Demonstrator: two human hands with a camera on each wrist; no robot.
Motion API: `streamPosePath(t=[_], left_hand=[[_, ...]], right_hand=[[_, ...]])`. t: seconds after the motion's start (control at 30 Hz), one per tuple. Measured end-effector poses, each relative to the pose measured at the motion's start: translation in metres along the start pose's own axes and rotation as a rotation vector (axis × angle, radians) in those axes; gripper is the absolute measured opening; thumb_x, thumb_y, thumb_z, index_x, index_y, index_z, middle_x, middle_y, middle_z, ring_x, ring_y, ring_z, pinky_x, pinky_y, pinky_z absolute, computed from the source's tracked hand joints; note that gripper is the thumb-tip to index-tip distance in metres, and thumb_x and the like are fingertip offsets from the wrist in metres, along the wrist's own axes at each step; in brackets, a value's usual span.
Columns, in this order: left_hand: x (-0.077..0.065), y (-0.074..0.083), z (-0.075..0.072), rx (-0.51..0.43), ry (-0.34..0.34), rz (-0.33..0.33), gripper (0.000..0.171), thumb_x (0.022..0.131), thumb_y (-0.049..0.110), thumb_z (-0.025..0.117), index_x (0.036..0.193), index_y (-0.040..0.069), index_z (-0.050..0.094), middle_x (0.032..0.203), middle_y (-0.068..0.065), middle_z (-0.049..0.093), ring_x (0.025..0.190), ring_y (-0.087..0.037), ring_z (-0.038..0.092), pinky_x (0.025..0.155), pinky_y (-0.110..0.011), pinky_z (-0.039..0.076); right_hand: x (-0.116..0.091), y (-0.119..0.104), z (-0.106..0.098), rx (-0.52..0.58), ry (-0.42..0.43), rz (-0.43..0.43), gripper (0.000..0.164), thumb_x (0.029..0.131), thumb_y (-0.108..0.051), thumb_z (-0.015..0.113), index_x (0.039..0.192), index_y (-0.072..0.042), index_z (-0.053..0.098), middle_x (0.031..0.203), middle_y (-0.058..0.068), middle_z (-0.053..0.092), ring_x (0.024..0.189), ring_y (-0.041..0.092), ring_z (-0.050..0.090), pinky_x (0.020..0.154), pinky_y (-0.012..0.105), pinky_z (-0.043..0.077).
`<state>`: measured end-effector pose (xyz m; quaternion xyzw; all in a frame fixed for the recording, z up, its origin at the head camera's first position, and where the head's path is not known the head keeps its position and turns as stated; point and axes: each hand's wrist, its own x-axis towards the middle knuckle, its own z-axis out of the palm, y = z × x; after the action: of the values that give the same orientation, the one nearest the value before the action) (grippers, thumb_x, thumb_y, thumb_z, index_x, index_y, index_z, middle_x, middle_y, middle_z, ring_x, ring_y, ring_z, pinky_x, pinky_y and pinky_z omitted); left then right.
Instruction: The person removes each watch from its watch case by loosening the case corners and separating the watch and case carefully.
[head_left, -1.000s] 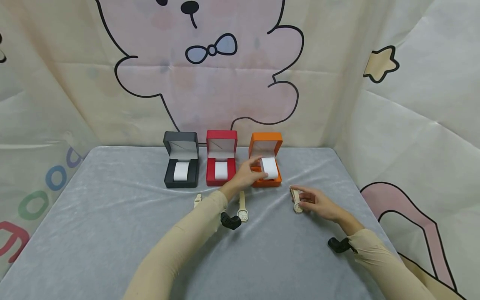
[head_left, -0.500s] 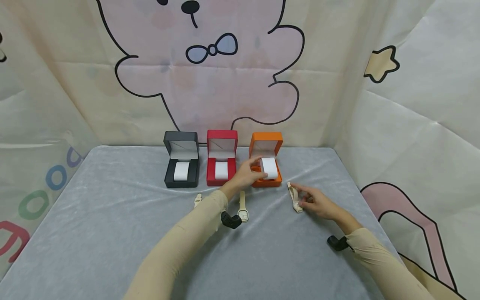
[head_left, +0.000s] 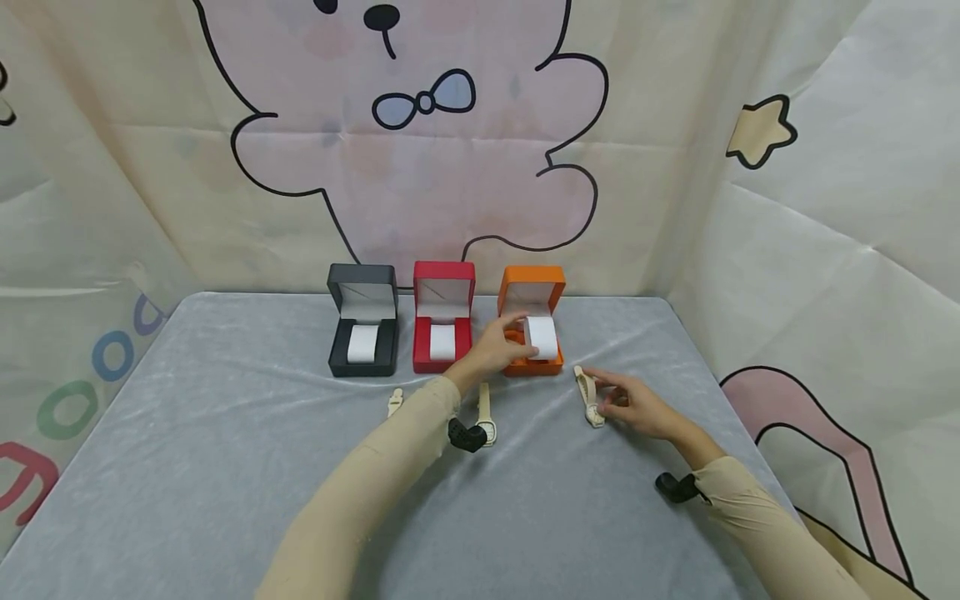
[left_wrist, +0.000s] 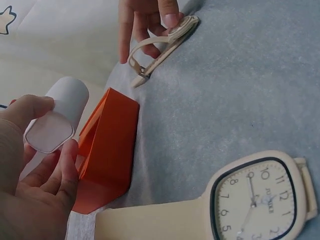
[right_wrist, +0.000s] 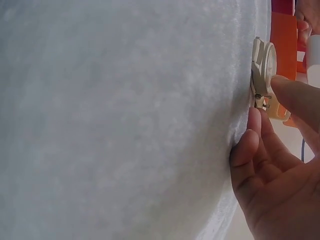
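Note:
My left hand [head_left: 491, 348] pinches a white watch cushion [left_wrist: 70, 102] between thumb and fingers, its flat end showing in the left wrist view. It holds the cushion over the open orange watch box [head_left: 532, 367]. To the right, my right hand [head_left: 641, 407] grips a cream wristwatch [head_left: 587, 398] by thumb and fingers, low over the cloth. The strap of this watch forms a loop, and its buckle [left_wrist: 144, 75] shows in the left wrist view. Under my left forearm lies a second cream watch [head_left: 484, 404] with a squarish dial, stretched out straight.
A dark grey watch box [head_left: 339, 350] and a red one [head_left: 421, 354] stand open left of the orange box, each with a white cushion inside. Part of another cream watch [head_left: 395, 402] shows beside my left sleeve. Grey cloth [head_left: 225, 433] covers the table; a printed curtain hangs behind.
The watch in my right hand has turned, so its dial faces the camera less and its strap loop shows more. My left hand and the cushion have shifted barely to the right.

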<state>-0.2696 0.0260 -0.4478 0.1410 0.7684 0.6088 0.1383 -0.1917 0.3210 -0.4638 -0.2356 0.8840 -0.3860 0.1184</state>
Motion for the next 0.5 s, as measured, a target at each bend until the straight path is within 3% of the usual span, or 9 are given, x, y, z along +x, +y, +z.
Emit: streamPosePath(t=[0.2, 0.5], left_hand=[[0.0000, -0.0025, -0.0035, 0.030, -0.017, 0.001, 0.071, 0.087, 0.010, 0.078, 0.151, 0.010, 0.047, 0.145, -0.014, 0.053, 0.082, -0.015, 0.059, 0.070, -0.022, 0.051], [0.0040, -0.0078, -0.0048, 0.144, -0.010, 0.051, 0.071, 0.086, 0.011, 0.078, 0.150, 0.005, 0.047, 0.140, -0.016, 0.057, 0.080, -0.015, 0.053, 0.062, -0.018, 0.045]], right_hand=[[-0.0004, 0.0015, 0.0006, -0.003, -0.003, 0.004, 0.061, 0.094, -0.003, 0.069, 0.149, 0.004, 0.044, 0.131, 0.033, 0.060, 0.093, 0.024, 0.067, 0.077, 0.025, 0.053], [-0.0002, 0.0042, 0.0005, -0.003, 0.000, 0.002, 0.061, 0.093, -0.002, 0.069, 0.149, 0.004, 0.044, 0.130, 0.033, 0.061, 0.095, 0.024, 0.067, 0.078, 0.024, 0.053]])
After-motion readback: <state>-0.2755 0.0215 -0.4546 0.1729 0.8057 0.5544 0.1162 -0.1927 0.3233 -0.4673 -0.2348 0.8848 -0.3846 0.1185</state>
